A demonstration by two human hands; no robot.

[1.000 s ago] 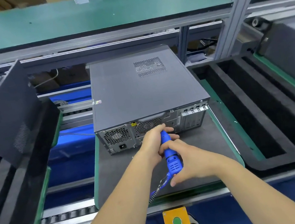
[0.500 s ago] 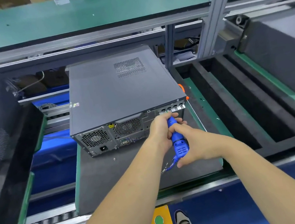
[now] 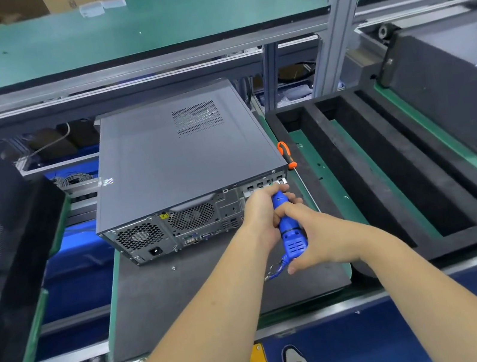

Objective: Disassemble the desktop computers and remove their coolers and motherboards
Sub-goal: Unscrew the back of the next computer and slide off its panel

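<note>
While the desktop computer [image 3: 177, 162] lies flat on a dark pallet [image 3: 187, 297], long axis running near to far, its rear port panel faces the person. Both hands curl around a blue electric screwdriver [image 3: 289, 229]: the left hand [image 3: 263, 214] near its tip, the right hand [image 3: 319, 240] on its body, tip pointing away at the case's near right corner.

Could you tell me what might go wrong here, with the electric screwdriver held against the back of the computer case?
1. The left hand grips the blue electric screwdriver right at its tip, so a slipping bit could catch the fingers.
2. A freed screw could drop onto the dark pallet mat and roll away.
3. The orange-handled screwdriver lies close beside the computer case; shifting the case could knock it.
</note>
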